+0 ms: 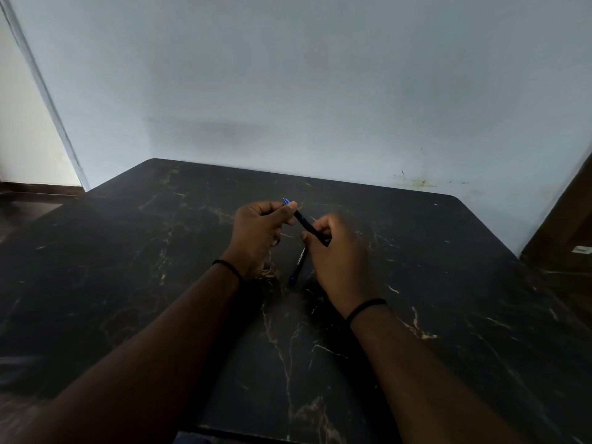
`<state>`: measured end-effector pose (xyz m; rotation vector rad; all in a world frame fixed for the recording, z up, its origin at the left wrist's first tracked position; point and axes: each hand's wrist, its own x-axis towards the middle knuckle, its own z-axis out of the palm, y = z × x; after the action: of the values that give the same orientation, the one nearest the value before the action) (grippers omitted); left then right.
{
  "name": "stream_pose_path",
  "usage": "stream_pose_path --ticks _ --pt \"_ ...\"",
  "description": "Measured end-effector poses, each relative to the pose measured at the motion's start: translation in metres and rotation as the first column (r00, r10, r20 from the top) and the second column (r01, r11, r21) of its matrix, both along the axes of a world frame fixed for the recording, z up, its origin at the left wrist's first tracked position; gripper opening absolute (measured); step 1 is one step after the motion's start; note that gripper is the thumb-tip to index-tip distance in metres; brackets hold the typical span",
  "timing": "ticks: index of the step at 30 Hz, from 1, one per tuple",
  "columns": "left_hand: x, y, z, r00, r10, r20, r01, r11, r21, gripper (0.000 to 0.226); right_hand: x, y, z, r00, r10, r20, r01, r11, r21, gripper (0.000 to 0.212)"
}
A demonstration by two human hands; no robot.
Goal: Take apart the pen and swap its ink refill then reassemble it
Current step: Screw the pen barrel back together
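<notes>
**Pen spans both hands, second pen below**

At frame centre, your left hand (259, 232) pinches the blue tip and your right hand (336, 251) grasps the rear of the black pen (306, 224), its axis running upper-left to lower-right. Another pen (298, 262) lies on the surface (448, 283) between your wrists, nearer the right.

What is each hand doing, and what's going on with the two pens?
Left hand: closed, fingers pinching the blue-tipped end of the held pen.
Right hand: closed, gripping the held pen's other end.
Held pen: lifted off the table, slanted between both hands, looks in one piece.
Second pen: lying flat on the table, untouched.
</notes>
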<state>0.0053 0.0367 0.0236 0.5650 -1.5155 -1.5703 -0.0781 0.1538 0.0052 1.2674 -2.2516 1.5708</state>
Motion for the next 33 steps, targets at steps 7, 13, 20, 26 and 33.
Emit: stream_pose_path --ticks 7,13,20,26,33 --pt "0.0003 -0.0027 -0.0022 1.000 -0.005 -0.005 0.005 1.000 -0.011 0.017 0.0017 -0.0015 0.0019 0.999 0.026 -0.040 -0.025 0.999 0.044 0.016" --pt "0.0001 -0.0040 -0.0038 1.000 -0.014 -0.007 0.014 1.000 -0.011 0.016 0.0007 0.0000 0.0013 1.000 -0.002 -0.007 0.002 1.000 0.000 0.011" --pt "0.0004 -0.0042 -0.0028 1.000 -0.013 -0.003 0.013 1.000 -0.002 0.016 0.0027 -0.0004 0.0029 1.000 0.020 0.000 -0.020 0.999 0.046 0.016" --pt "0.0001 -0.0056 -0.0045 1.000 0.003 0.001 -0.003 1.000 -0.005 0.021 0.0001 -0.0008 0.0016 1.000 -0.009 0.022 0.009 0.999 0.031 0.012" --pt "0.0030 -0.0067 -0.0032 0.999 0.026 0.018 -0.025 0.998 -0.062 0.022 -0.0010 0.0024 0.0074 0.996 0.042 -0.076 -0.032 0.991 0.129 0.017"
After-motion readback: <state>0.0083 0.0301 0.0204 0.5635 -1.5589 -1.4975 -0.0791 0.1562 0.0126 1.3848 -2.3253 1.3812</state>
